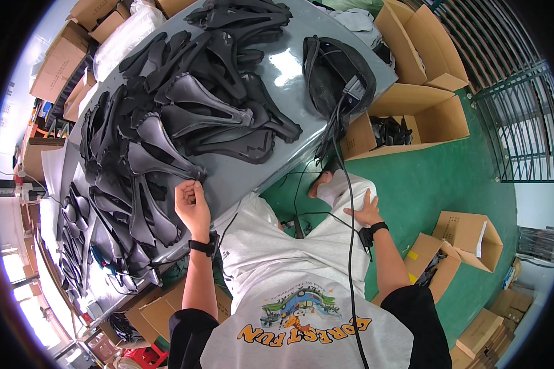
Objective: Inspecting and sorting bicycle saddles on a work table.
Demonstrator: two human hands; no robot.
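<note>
My left hand (pixel 192 206) is at the table's near edge with its fingers curled closed. The fingertips meet the narrow nose of a grey-black bicycle saddle piece (pixel 154 147); what they hold, if anything, is hidden. This piece lies at the near side of a large heap of similar black saddle pieces (pixel 221 61), some with a long central slot. More of them (pixel 144 212) spread to the left of my hand. My right hand (pixel 367 212) rests on my right knee, fingers spread, holding nothing. Both wrists wear black straps.
On the grey table (pixel 277 166) stands an open black bag (pixel 335 74) with a small device and cables. One black cable (pixel 349 246) runs down over my lap. Open cardboard boxes (pixel 437 123) stand at the right, smaller ones (pixel 468 237) on the green floor. A metal rack (pixel 517 98) is behind.
</note>
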